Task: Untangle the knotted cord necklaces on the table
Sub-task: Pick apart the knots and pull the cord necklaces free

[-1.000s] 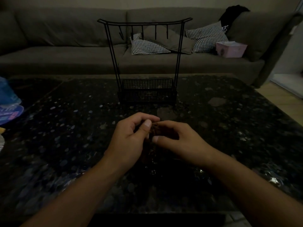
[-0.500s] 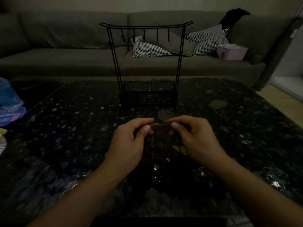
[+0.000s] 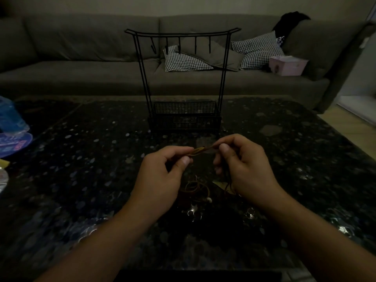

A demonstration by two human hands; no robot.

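Cords: thin brown knotted cord necklaces (image 3: 200, 152), one short part stretched level between the two hands, above the surface; the rest hangs down into a loose tangle of loops (image 3: 195, 188) between the wrists, with a small pale bead (image 3: 209, 199) at its lower edge.
Left hand (image 3: 162, 176): grip narrow, thumb and forefinger pinch the left end of the stretched cord.
Right hand (image 3: 244, 165): grip narrow too, thumb and forefinger pinch the right end; more dark cord hangs down by its palm.
Surface: dark speckled stone table (image 3: 91, 159), glossy, with small bright reflections near the forearms.
Behind the hands: black wire jewellery stand with a row of hooks on top and a mesh basket at the base (image 3: 184, 117), upright, just beyond the fingers and apart from them.
Left edge: blue plastic bottle (image 3: 10, 119) and a flat blue packet (image 3: 14, 143), both partly cut by the frame.
Background: long grey fabric sofa (image 3: 81, 58) with two black-and-white checked cushions (image 3: 184, 62), a grey cushion (image 3: 215, 55), a pink box (image 3: 288, 65) and a black garment (image 3: 289, 21) on the backrest.
Light: dim, so the knot itself is hard to see.
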